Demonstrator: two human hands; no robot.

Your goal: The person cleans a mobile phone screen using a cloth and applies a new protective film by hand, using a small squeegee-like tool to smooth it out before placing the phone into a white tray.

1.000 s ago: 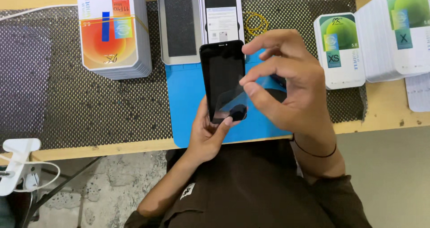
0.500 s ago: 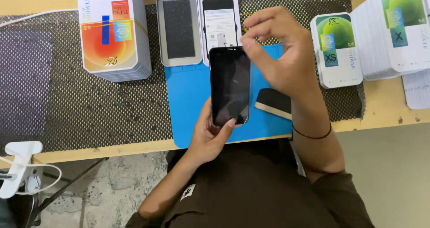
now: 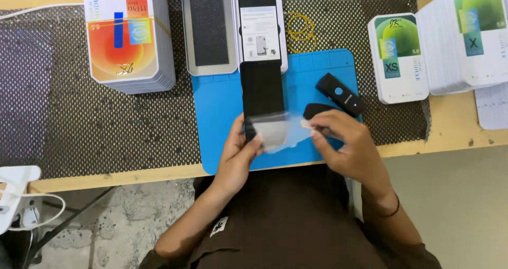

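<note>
A black phone screen panel (image 3: 262, 92) is held upright over a blue work mat (image 3: 217, 110) at the centre of the frame, its lower end gripped by the left hand (image 3: 239, 152), whose fingers are curled around the panel's left edge. A clear protective film (image 3: 278, 131) is seen partly lifted off the panel's lower end and is pinched at its right edge by the thumb and fingertips of the right hand (image 3: 349, 147), which is closed on the film just right of centre. Behind the right hand, a small black handheld scanner (image 3: 339, 94) and a dark oval object (image 3: 316, 110) are seen lying on the mat.

Above the mat, an open grey tray (image 3: 209, 31) with dark foam lining is set beside a white tray (image 3: 261, 23) carrying another screen with a paper leaflet on it. Yellow rubber bands (image 3: 301, 28) lie on the black mesh liner (image 3: 106, 121) covering the wooden bench (image 3: 455, 129). A stack of white and orange boxes (image 3: 127, 36) is placed at upper left, and stacks of white and green boxes (image 3: 399, 57) are ranged at upper right.
</note>
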